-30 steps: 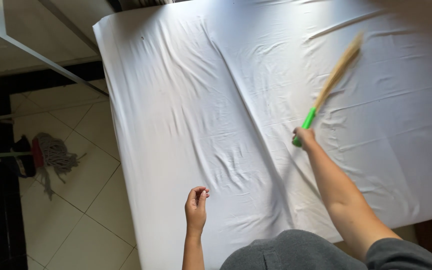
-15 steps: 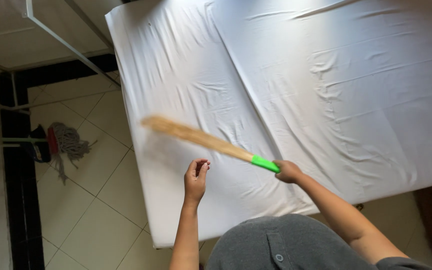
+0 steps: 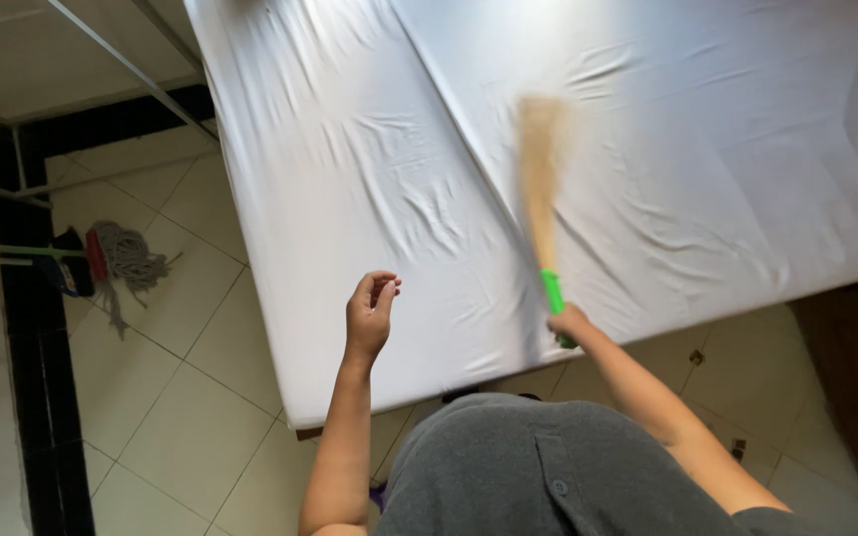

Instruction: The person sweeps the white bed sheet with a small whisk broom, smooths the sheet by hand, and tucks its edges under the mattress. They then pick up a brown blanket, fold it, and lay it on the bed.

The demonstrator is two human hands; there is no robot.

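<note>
The hand broom (image 3: 540, 203), straw head blurred over the white sheet (image 3: 369, 179), rises from its green handle. Your right hand (image 3: 568, 323) is clamped around that handle. Your left hand (image 3: 369, 316) hangs loosely curled, holding nothing, above the sheet's near edge.

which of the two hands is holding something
The right hand: it grips the green handle of a straw whisk broom over the white sheet. The left hand holds nothing.
</note>
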